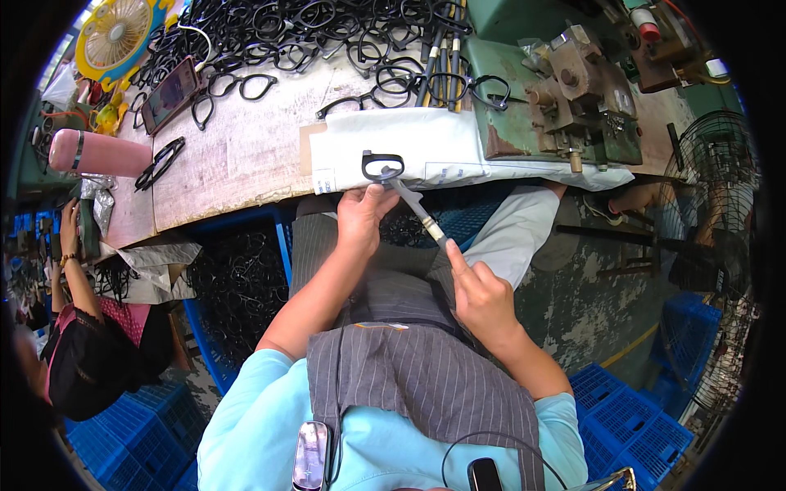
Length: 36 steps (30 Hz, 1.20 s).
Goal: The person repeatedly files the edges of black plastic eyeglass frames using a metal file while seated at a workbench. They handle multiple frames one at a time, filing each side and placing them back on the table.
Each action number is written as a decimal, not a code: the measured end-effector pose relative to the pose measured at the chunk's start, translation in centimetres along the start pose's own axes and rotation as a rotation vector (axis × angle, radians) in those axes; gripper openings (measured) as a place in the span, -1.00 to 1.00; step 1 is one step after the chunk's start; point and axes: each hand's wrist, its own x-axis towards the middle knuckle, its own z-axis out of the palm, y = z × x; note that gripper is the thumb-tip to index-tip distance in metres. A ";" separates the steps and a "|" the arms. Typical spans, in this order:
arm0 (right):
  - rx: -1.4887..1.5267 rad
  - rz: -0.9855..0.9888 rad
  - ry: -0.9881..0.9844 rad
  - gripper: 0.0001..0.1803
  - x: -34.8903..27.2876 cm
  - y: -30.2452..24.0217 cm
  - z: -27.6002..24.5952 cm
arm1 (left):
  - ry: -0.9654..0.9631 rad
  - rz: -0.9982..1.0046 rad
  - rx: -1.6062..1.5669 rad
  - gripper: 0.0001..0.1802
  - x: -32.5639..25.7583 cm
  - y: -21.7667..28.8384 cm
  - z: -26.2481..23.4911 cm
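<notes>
Over the near table edge, my left hand pinches a black eyeglass frame by its lower part; one rim stands up above the fingers. My right hand is closed round the rear of a slim stick-like tool with pale bands, its index finger laid along it. The tool's front end, blurred, reaches the frame beside my left fingertips; whether they touch I cannot tell. Beneath the frame a white printed sheet covers the table edge.
Black eyeglass frames pile up at the back, next to several banded sticks. A green machine stands right. Leftward are a pink bottle, a phone and a yellow fan. A co-worker sits left; blue crates stand below.
</notes>
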 end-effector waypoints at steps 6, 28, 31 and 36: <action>0.136 0.011 -0.014 -0.38 -0.1 -0.3 0.1 | -0.044 0.025 -0.058 -0.66 0.2 -0.2 0.0; 0.427 0.090 0.003 -0.38 0.0 -0.2 0.9 | -0.047 0.094 -0.091 -0.61 0.7 -1.7 -0.6; 0.233 0.105 -0.007 -0.42 1.1 -0.1 2.4 | -0.040 0.124 -0.105 -0.59 0.5 -1.7 -0.4; 0.322 0.199 0.024 -0.42 0.0 -0.3 2.2 | -0.053 0.082 -0.094 -0.58 0.5 -1.7 -0.4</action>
